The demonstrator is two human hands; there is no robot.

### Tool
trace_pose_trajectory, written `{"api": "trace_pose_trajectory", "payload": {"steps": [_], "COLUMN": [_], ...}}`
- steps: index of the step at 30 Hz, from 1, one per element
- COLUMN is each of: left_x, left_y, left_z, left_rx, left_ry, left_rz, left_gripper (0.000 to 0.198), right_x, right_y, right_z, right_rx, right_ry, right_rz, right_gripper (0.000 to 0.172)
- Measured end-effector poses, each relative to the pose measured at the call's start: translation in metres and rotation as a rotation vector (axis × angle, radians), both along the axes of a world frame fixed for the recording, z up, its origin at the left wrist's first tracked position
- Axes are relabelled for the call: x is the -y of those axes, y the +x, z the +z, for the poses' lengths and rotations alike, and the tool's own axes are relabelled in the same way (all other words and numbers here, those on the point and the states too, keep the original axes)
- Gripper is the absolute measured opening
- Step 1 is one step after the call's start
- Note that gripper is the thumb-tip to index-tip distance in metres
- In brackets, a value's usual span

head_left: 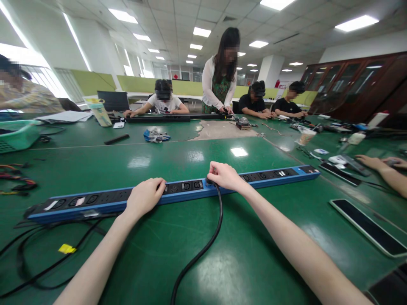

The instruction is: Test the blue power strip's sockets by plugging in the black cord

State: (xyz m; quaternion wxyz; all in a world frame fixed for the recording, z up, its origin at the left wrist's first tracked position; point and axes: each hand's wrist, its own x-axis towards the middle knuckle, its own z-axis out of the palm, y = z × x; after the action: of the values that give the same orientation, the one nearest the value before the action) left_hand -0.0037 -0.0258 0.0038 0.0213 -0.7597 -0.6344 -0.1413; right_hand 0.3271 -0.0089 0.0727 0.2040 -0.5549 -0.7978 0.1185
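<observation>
A long blue power strip (178,195) with a black face of several sockets lies across the green table in front of me. My left hand (144,197) is closed over the strip left of its middle, the fingers wrapped on the far side. My right hand (224,176) pinches the black fitting where a thick black cable (214,239) meets the strip's middle. The fingers partly hide that fitting, so I cannot tell whether it is screwed in or plugged. From there the cable curves down toward the bottom edge. White labels (79,202) are stuck near the strip's left end.
Loose black cables (23,258) with a yellow tag (67,248) lie at lower left. A phone (369,226) sits on the right, beyond it a person's hand (370,162). Gloves (156,135) and a green basket (22,137) are farther back. Several people work around the table.
</observation>
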Motion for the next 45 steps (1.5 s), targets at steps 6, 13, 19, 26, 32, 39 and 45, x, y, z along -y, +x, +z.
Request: {"api": "trace_pose_trajectory", "payload": {"steps": [6,13,19,26,32,39,45], "left_x": [-0.001,-0.002,0.009,0.024,0.021,0.023,0.022], "left_y": [0.0,-0.003,0.028,0.076,0.072,0.073,0.071], "left_z": [-0.001,-0.003,0.0,-0.012,-0.015,-0.017,-0.016], "left_rx": [0.001,-0.012,0.077,0.016,-0.01,-0.005,-0.007], "left_ry": [-0.006,0.011,0.129,0.197,0.209,0.217,0.215], "left_rz": [-0.001,-0.014,-0.22,-0.348,-0.346,-0.343,-0.352], "left_gripper": [0.046,0.046,0.047,0.065,0.063,0.065,0.065], "right_x": [0.001,0.002,0.003,0.002,0.016,0.024,0.02], "right_y": [-0.004,-0.012,-0.018,-0.003,-0.015,-0.035,-0.034], "right_z": [-0.004,-0.012,-0.015,0.0,0.005,0.01,0.005], "right_rx": [0.054,0.064,0.072,0.106,0.37,0.407,0.386], "right_ry": [0.005,0.021,0.034,-0.052,0.04,-0.025,-0.038], "right_rz": [-0.066,-0.062,-0.022,0.032,-0.082,-0.13,-0.139], "right_gripper": [0.017,0.014,0.01,0.037,0.045,0.04,0.039]}}
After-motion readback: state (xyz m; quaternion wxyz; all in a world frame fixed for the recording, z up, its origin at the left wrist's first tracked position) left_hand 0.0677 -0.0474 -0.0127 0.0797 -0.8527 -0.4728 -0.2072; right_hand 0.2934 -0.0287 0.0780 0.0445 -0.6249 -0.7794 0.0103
